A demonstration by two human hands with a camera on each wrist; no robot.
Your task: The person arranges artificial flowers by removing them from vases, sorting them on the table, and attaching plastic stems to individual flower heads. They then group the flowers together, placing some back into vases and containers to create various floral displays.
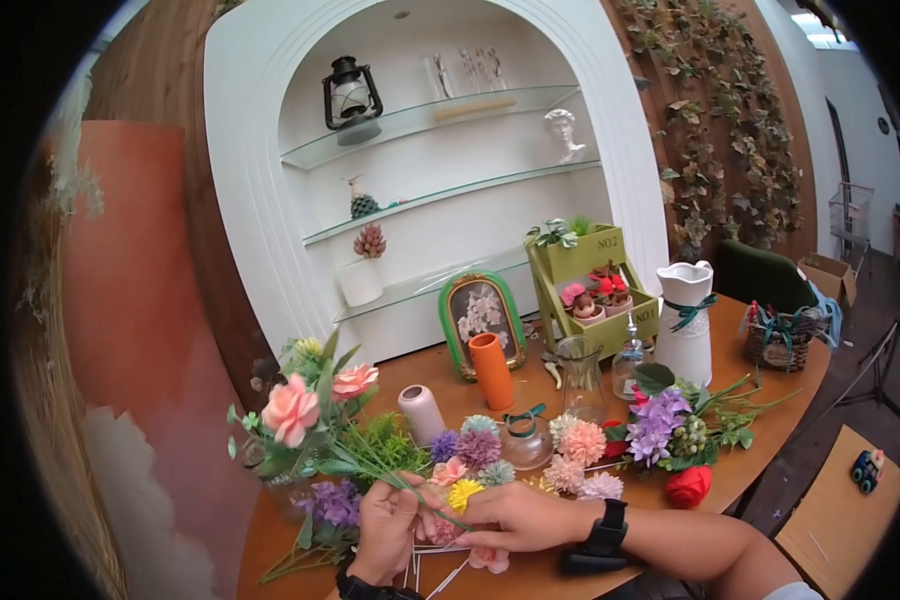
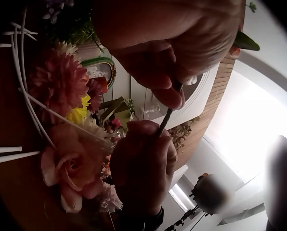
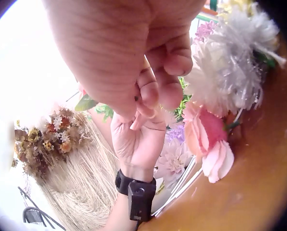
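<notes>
In the head view my left hand (image 1: 392,522) grips the green stem (image 1: 388,474) of an artificial flower. Its line runs up to the left toward leaves and peach roses (image 1: 290,410). Close beside it, my right hand (image 1: 532,516) pinches the lower end of the same stem. The left wrist view shows the dark stem (image 2: 165,121) spanning the short gap between both hands' fingertips. Under and behind the hands lie a yellow flower (image 1: 464,493), pink blooms (image 1: 488,558) and several white sticks (image 1: 448,580) on the wooden table (image 1: 610,575).
A glass vase (image 1: 288,492) stands at the left, beside purple flowers (image 1: 332,503). Farther back are a pink ribbed vase (image 1: 422,414), an orange vase (image 1: 490,372), a round glass vase (image 1: 526,446) and a white pitcher (image 1: 684,340). Purple hydrangeas (image 1: 656,425) and a red rose (image 1: 689,487) lie right.
</notes>
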